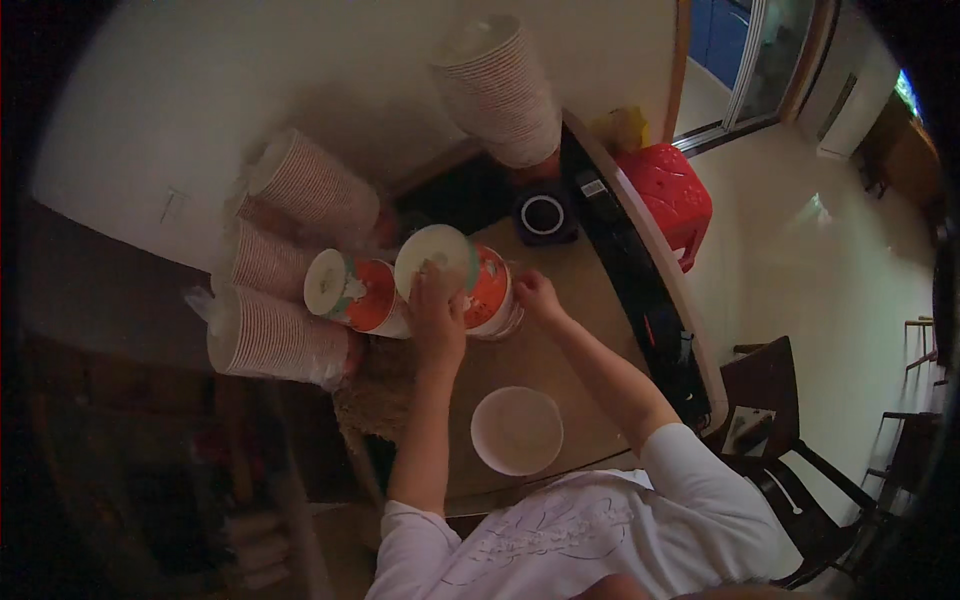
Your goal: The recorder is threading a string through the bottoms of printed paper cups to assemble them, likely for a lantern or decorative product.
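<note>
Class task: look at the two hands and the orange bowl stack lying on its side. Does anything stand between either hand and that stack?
Nothing visible does. The left hand rests on the stack's white end and the right hand touches its far side.

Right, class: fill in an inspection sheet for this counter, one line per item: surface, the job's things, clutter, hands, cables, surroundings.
Surface: brown counter, dimly lit.
Job's things: orange-and-white paper bowl stack on its side, wrapped in clear film; a second like stack beside it.
Clutter: white bowl near the edge; sleeves of pale cups lying at left; tall cup stack at the back; small black pot.
Hands: left hand on the stack's front rim; right hand at its right side; whether either grip is closed is unclear.
Cables: nothing seen.
Surroundings: red plastic stool, dark chair, pale floor.
</note>
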Available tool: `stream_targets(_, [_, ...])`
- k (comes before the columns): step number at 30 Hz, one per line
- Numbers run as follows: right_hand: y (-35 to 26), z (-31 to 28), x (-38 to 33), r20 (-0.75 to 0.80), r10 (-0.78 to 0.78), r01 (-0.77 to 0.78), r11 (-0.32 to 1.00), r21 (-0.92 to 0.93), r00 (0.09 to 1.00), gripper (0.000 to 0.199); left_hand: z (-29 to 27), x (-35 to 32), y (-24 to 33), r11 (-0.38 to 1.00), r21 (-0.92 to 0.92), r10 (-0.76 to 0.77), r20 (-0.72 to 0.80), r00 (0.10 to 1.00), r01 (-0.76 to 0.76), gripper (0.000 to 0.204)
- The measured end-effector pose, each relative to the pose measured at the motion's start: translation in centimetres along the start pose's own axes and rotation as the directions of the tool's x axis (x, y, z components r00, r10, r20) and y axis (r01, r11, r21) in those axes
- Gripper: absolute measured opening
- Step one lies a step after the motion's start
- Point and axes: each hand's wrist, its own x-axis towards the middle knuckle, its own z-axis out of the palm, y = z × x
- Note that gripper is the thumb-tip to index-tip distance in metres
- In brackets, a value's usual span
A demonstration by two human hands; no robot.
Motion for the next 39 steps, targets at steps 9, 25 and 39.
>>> stream_targets(9, [1.2, -1.3, -1.6, -0.009, -0.055, 0.056, 0.997, 0.054, 0.998, 0.019, -0.8, -0.7, -0.2, 0.976, -0.211, 0.036, -0.084, 0.996, -0.053, 0.025])
stream_targets(25, [-6.1, -7.6, -13.6, 0.444, -0.349, 0.563, 0.453, -0.691, 0.826, 0.04, 4.0, -26.5, -3.7, 0.568, -0.304, -0.776, 0.113, 0.62, 0.765, 0.035])
stream_targets(39, [-16.7, 9.6, -5.7, 0.716, -0.464, 0.73, -0.192, -0.656, 0.521, 0.052, 11.1, -32.9, -7.3, 0.212, -0.724, -0.851, 0.193, 0.488, 0.656, 0.032])
